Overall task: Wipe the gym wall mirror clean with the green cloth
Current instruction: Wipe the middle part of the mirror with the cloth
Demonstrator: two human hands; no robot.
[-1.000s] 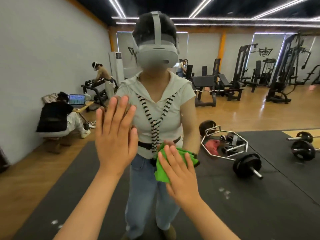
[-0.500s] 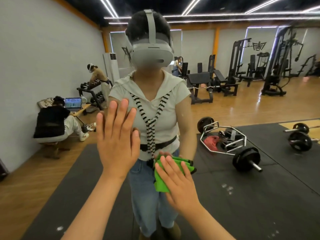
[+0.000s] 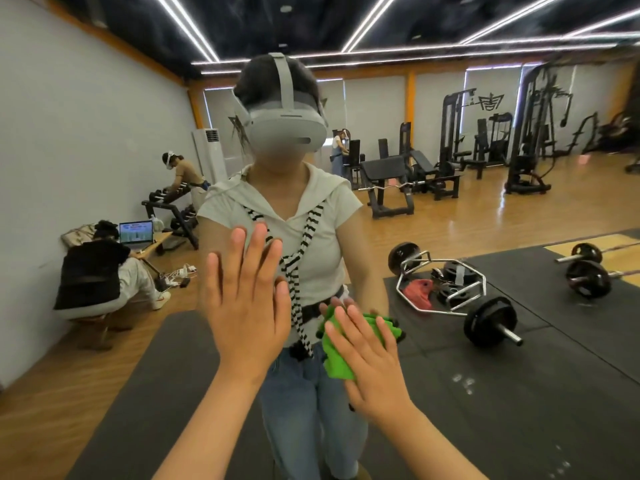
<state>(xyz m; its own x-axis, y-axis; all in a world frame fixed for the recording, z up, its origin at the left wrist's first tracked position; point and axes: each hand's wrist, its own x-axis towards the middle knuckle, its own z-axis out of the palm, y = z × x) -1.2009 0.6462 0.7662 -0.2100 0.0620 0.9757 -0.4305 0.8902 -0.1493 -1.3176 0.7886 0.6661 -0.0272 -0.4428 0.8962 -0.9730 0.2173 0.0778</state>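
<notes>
No readable text; laptop screen (image 3: 135,232) and wall emblem (image 3: 491,100) illegible.

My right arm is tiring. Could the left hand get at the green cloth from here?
Probably yes: the left hand lies flat, holding nothing, close beside the green cloth with nothing between them. The right hand, pressing the cloth on the mirror, would have to let go.

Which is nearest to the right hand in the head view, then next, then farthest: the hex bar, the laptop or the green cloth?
1. green cloth, directly under the right hand, which touches it.
2. hex bar, seen in reflection, up and to the right.
3. laptop, seen in reflection, far left and farther back.
</notes>
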